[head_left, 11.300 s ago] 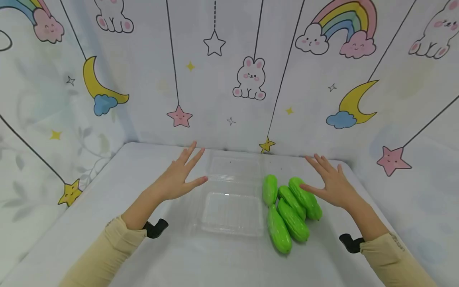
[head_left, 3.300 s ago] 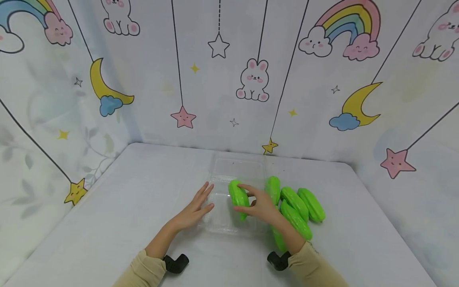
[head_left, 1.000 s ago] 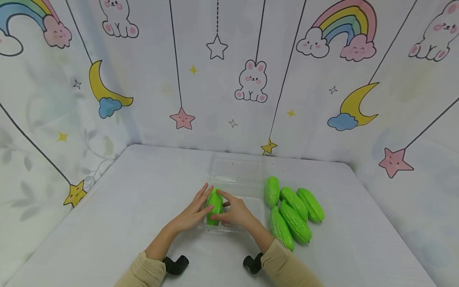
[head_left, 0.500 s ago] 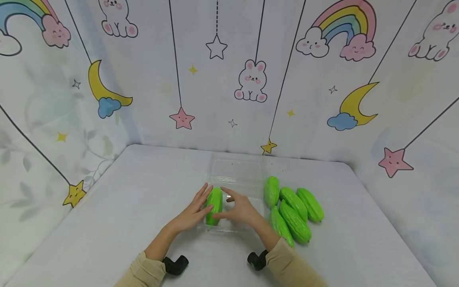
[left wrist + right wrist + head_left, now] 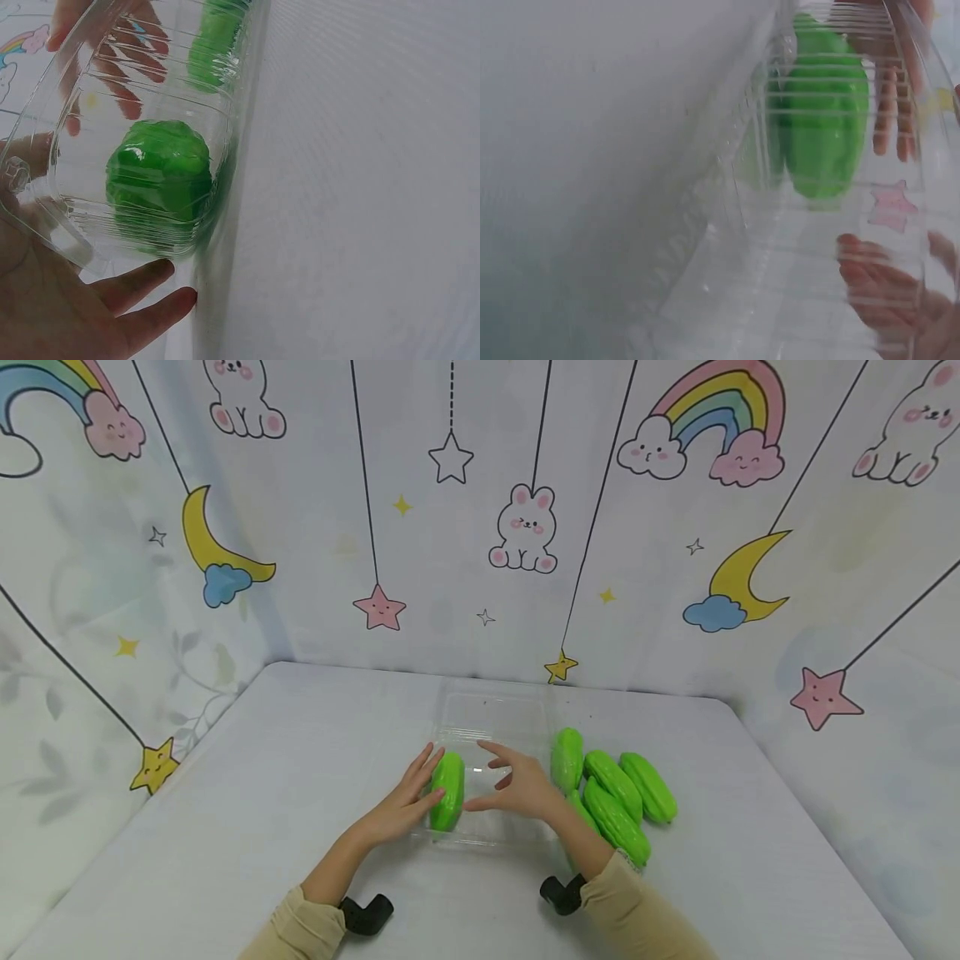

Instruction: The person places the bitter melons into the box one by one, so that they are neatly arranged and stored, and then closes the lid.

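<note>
A bright green, elongated, ridged gourd (image 5: 447, 792) lies lengthwise along the left side of a clear plastic clamshell box (image 5: 506, 841), whose lid is folded back. My left hand (image 5: 397, 806) stays at the box's left wall, fingers extended and thumb reaching over the rim beside the gourd. In the left wrist view the gourd (image 5: 159, 180) shows through the clear wall near that hand (image 5: 52, 300). Over the box's middle, my right hand (image 5: 521, 785) holds nothing, its thumb and fingers spread apart. Through the plastic, the right wrist view also shows the gourd (image 5: 825, 112).
Several more green gourds (image 5: 617, 818) lie in a loose group right of the box, one partly hidden by my right forearm. The box's open lid (image 5: 495, 710) lies toward the back of the white table (image 5: 300, 735). A patterned cloth backdrop (image 5: 450, 543) stands behind.
My right hand carried a gourd from the group into the box's left side, let it go, and has since drawn back to the right. The left hand has stayed at the box.
</note>
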A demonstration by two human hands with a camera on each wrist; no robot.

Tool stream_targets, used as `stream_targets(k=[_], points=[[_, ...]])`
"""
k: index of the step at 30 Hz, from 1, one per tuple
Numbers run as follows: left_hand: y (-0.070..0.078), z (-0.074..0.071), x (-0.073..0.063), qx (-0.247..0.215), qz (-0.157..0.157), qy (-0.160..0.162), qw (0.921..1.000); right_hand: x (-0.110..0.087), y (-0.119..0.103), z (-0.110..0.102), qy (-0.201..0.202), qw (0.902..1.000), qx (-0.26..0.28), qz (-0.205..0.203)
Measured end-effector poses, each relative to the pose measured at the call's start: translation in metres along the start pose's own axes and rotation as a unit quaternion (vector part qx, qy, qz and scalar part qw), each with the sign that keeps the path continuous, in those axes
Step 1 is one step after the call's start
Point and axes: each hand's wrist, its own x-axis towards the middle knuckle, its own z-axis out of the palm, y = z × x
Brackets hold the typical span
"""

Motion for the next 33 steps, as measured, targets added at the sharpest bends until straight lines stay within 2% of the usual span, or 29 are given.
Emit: stream_targets(k=[5,12,14,19,23,33], points=[[-0.006,0.002,0.002,0.000,0.004,0.006,1.0000,-0.002,0.003,-0.008,0.005,0.9998,0.017,0.009],[-0.036,0.007,0.009,0.013,0.005,0.016,0.9998,-0.008,0.007,-0.018,0.014,0.9993,0.030,0.016],[-0.040,0.007,0.010,0.014,0.005,0.016,0.9998,-0.010,0.008,-0.022,0.021,0.9992,0.028,0.021],[-0.043,0.007,0.011,0.009,0.014,0.011,0.9998,-0.016,0.009,-0.032,0.037,0.9987,0.007,0.035],[-0.042,0.007,0.011,0.010,0.017,0.009,0.9998,-0.020,0.009,-0.042,0.035,0.9983,-0.011,0.046],[-0.039,0.007,0.010,0.010,0.019,0.014,0.9997,-0.028,0.021,-0.064,0.036,0.9982,-0.033,0.034]])
